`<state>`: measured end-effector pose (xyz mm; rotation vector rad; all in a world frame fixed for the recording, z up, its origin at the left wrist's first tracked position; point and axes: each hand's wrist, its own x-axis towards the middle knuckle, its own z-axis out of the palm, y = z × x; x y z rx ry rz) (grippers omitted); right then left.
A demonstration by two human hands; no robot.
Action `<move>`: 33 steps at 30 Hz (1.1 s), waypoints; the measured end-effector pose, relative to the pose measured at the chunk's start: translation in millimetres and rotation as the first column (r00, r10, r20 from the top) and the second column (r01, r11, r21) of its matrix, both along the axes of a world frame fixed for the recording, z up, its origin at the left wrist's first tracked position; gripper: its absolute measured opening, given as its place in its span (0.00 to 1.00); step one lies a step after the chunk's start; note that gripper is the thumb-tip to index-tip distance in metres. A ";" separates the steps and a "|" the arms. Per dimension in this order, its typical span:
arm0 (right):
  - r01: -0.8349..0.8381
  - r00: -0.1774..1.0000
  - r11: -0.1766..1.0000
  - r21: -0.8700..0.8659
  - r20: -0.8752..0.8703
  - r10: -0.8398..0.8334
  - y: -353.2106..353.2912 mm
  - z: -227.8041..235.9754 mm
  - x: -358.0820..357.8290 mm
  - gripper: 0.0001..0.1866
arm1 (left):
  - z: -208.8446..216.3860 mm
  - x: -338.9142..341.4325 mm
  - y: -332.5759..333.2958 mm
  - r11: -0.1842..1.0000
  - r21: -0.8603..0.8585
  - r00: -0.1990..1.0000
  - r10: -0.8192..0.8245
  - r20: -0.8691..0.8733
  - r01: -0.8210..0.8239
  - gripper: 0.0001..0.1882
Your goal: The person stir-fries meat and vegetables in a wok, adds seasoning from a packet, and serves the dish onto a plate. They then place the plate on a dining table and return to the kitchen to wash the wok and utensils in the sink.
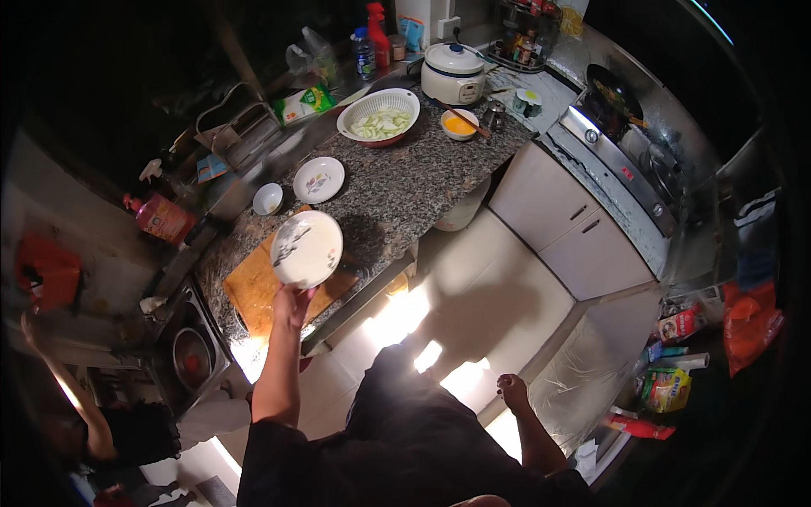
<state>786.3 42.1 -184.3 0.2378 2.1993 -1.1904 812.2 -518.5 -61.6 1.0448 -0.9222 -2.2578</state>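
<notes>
My left hand (293, 306) is closed on the near rim of a white plate (317, 260) with a dark pattern, held over the wooden cutting board (247, 286). The plate hides part of the board. Beyond it, a smaller white plate (319, 180) with a printed design rests on the granite counter, beside a small white bowl (268, 198). My right hand (511, 390) hangs low over the floor at my right side, its fingers curled in; nothing shows in them.
A white colander (404, 103) of sliced pale-green vegetable, a bowl of orange-yellow liquid (459, 125) with chopsticks across it, and a white cooker (454, 74) stand farther along the counter. A wok (612, 95) sits on the stove. At left, another person's arm (72, 380) reaches up near a pan (193, 357).
</notes>
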 end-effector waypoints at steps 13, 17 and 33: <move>0.059 0.998 0.997 0.057 -0.005 -0.059 54.8 -18.2 -102.8 0.12 | -64.4 -254.7 59.2 0.981 0.048 0.982 -0.187 0.031 0.186 0.20; 0.174 0.983 0.982 0.076 0.048 -0.177 62.9 9.3 -154.1 0.13 | -89.7 -297.0 62.9 0.974 0.044 0.975 -0.221 -0.007 0.221 0.19; 0.303 0.744 0.887 -0.348 -0.496 -0.448 175.0 147.5 -564.6 0.18 | -106.8 -305.0 45.0 0.747 -0.399 0.740 -0.180 0.648 0.531 0.20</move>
